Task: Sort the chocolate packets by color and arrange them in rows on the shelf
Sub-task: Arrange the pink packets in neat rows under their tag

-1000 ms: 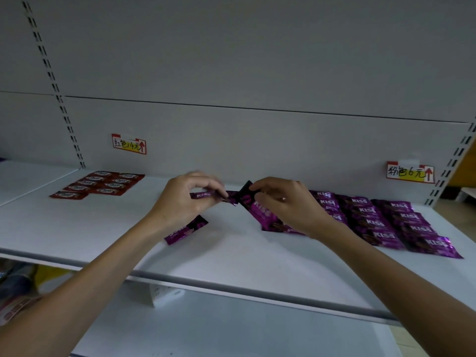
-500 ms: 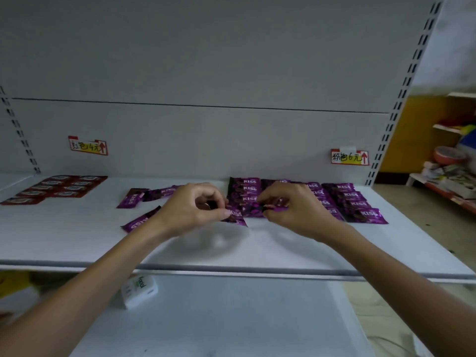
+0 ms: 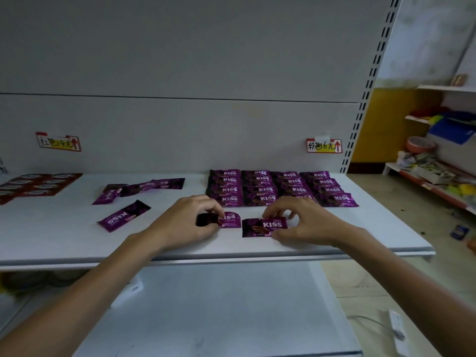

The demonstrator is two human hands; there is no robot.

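Since the frame half a second ago the two hands have moved apart and back from the rows toward the front edge of the shelf [image 3: 77,240], and each one now has its own packet lying flat there. Both forearms reach in from 6 o'clock. The left hand [image 3: 188,222] is palm down with its fingers [image 3: 211,204] curled, and thumb and fingers pinch the dark left end of the left packet [image 3: 230,219]. The right hand [image 3: 306,222] arches over the right end of the right packet [image 3: 265,226], with fingers [image 3: 273,210] on the top edge and the thumb at the lower corner, so it holds this packet in a pinch also. The two packets lie side by side, just apart, in the front middle of the shelf. On the right packet I can read "CHOCO KISS" in white letters, and on the left one only a part of the print shows. At 12 to 1 o'clock from the hands lie the purple rows [image 3: 280,188], overlapping neatly, each packet marked "KISS". At 10 o'clock are the loose purple packets [image 3: 123,215], with "KISS" turned askew. At far 9 o'clock sit the red packets [image 3: 36,185], their print too small to read. On the back wall, the left label [image 3: 58,142] reads "红包4元" and the right label [image 3: 324,145] reads "粉包6元", each with a red arrow pointing up.
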